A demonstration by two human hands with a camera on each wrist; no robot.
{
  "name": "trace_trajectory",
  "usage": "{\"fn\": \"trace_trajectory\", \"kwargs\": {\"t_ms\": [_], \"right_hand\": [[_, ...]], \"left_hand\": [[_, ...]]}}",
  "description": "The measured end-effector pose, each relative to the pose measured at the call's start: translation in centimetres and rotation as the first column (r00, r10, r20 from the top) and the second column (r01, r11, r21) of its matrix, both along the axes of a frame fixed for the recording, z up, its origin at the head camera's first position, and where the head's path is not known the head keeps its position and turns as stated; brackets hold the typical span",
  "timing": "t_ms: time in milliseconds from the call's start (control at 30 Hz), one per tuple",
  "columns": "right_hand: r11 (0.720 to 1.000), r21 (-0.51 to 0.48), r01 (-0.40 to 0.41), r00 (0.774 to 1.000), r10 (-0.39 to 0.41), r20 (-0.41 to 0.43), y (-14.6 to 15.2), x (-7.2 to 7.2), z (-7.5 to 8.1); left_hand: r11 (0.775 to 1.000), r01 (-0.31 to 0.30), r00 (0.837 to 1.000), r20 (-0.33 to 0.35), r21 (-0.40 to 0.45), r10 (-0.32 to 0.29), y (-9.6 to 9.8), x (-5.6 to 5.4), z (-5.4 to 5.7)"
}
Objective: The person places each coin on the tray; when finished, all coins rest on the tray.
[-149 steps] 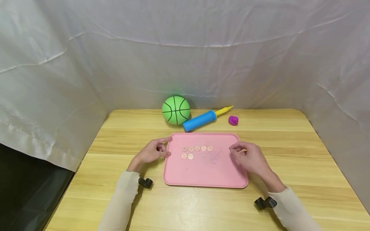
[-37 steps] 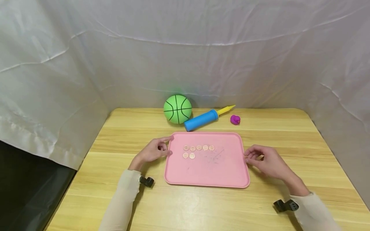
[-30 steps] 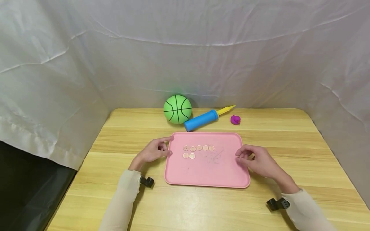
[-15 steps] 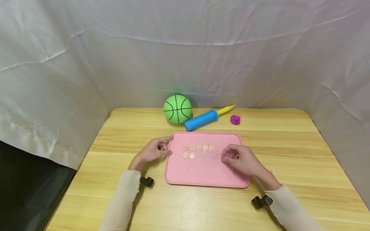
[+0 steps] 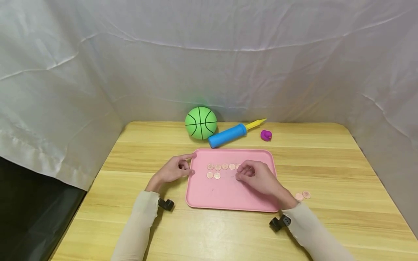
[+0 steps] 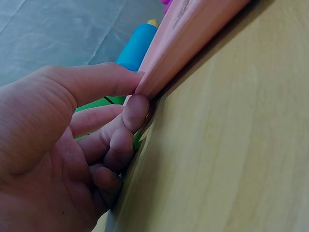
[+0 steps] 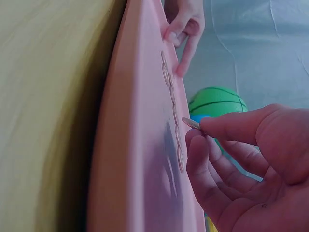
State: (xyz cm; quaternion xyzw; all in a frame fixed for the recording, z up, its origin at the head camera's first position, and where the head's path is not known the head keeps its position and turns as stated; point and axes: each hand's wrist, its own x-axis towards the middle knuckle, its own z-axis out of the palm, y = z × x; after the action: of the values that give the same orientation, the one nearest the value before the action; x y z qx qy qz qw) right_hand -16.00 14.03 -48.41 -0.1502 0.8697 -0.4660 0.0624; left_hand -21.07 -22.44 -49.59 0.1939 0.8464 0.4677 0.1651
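A pink tray (image 5: 215, 199) lies on the wooden table. At its left rim is my left hand (image 5: 171, 170); the left wrist view shows thumb and a finger pinching that rim. Between the thumb and finger of my right hand (image 5: 258, 176) is a coin (image 7: 191, 123), held above the tray in the right wrist view. Below it, a row of several copper-coloured coins (image 5: 225, 166) runs across the tray, its right end partly hidden by the right hand. Two more coins (image 5: 217, 175) sit side by side in front of that row's left end.
Two loose coins (image 5: 306, 195) rest on the table beside my right forearm. Behind the tray are a green ball (image 5: 201, 123), a blue pump (image 5: 227, 136) with a yellow tip, and a purple rubber duck (image 5: 266, 135). Pale cloth (image 5: 228, 79) hangs around the table.
My right hand has travelled left with the coin, from the tray's right edge to beside the coin rows. Two coins on the table have come into sight behind it. My left hand stays put.
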Motion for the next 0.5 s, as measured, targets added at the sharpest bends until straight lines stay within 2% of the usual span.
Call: {"fn": "trace_trajectory", "kwargs": {"t_ms": [500], "right_hand": [[0.999,0.009,0.045,0.997,-0.046,0.061,-3.1,-0.7,0.0]], "left_hand": [[1.0,-0.005,1.0,-0.001,-0.029,0.005,-0.1,-0.1,-0.1]]}}
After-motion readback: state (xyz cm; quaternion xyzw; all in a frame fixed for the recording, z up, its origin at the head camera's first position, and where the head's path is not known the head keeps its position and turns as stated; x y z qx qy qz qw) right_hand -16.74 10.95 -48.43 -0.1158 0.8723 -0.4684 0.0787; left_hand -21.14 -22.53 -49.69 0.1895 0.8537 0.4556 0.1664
